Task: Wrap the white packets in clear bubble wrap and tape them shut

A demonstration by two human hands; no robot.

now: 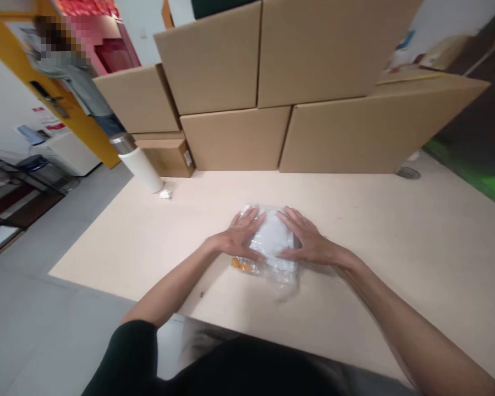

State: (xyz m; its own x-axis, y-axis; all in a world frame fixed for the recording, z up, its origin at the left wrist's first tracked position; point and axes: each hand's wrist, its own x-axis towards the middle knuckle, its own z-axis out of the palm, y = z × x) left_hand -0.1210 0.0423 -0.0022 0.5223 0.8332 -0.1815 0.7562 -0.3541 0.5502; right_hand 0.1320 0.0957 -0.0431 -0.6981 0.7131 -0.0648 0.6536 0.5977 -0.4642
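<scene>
A clear plastic bag (272,242) with something white folded inside lies on the pale table (388,247) in front of me. My left hand (241,236) rests flat on the bag's left side, fingers stretched out. On the bag's right side my right hand (307,239) lies flat too, fingers extended. A small orange piece (242,265) shows at the bag's near left corner, just below my left hand. The bag's open end trails toward me.
Stacked cardboard boxes (268,82) line the table's far edge. A white bottle with a metal cap (138,162) stands at the far left, a crumpled white scrap (165,193) beside it. A person (72,71) stands by a yellow door. A small round grey object (408,172) lies at the far right.
</scene>
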